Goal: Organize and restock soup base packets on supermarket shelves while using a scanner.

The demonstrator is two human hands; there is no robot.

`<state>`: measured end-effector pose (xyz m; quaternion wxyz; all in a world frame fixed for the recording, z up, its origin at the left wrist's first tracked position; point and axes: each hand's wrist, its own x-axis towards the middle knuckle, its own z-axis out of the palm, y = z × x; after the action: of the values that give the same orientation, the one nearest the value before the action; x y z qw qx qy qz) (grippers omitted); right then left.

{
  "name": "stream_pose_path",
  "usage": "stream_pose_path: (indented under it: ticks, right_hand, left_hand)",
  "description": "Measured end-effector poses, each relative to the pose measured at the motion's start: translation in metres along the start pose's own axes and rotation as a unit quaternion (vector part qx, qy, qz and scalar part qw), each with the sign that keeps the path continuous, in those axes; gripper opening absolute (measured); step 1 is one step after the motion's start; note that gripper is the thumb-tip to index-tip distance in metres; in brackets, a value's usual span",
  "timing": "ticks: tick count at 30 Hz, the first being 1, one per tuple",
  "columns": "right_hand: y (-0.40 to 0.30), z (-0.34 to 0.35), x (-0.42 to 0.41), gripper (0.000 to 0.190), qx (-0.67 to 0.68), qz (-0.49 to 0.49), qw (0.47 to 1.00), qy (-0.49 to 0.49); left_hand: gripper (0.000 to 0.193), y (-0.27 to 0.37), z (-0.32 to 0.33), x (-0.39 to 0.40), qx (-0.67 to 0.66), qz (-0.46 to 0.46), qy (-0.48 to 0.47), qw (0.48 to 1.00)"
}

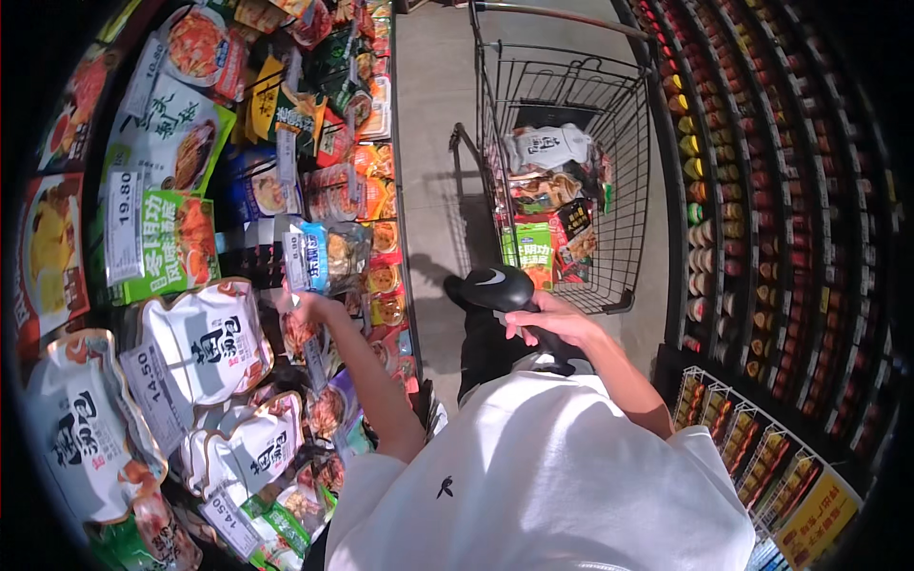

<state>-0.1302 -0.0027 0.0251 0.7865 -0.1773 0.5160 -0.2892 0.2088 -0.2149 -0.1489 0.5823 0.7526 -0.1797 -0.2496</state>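
My left hand [313,308] is stretched into the display of hanging packets on the left. Its fingers are blurred beside a pale tag or packet edge, and whether they grip it I cannot tell. Just above it hang a clear-windowed food pouch [344,258] and a price tag [295,261]. Left of the hand is a white pouch [207,342] with black lettering. In front of my chest, my right hand [564,320] is wrapped around the grip of what looks like a black handheld scanner [498,287], its head pointing left.
A black wire shopping cart [628,214] stands ahead, holding a white pouch [546,148], a green packet [530,246] and other food packets. Jars line the shelves [775,214] on the right. A white wire rack [750,435] of small packets sits at lower right. Grey floor [435,143] runs between.
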Motion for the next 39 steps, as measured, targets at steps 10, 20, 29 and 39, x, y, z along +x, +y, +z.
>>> stream_pose_path:
  ticks: [10, 20, 29, 39]
  right_hand:
    - [0.023, -0.024, -0.023, 0.039, 0.071, -0.016, 0.995, 0.065]
    - [0.061, -0.078, -0.048, 0.035, 0.231, -0.067, 0.947, 0.213]
    - [0.095, -0.132, -0.076, 0.026, 0.326, -0.086, 0.908, 0.248]
    - [0.140, -0.196, -0.134, 0.024, 0.368, -0.092, 0.880, 0.287]
  left_hand:
    - [0.046, -0.041, -0.025, -0.072, 0.028, 0.068, -0.024, 0.997]
    - [0.014, -0.105, -0.018, -0.227, -0.032, -0.126, -0.278, 0.952]
    - [0.014, -0.043, 0.046, -0.280, 0.012, 0.070, -0.446, 0.892]
    - [0.023, -0.057, 0.165, -0.384, 0.240, 0.295, -0.631, 0.676]
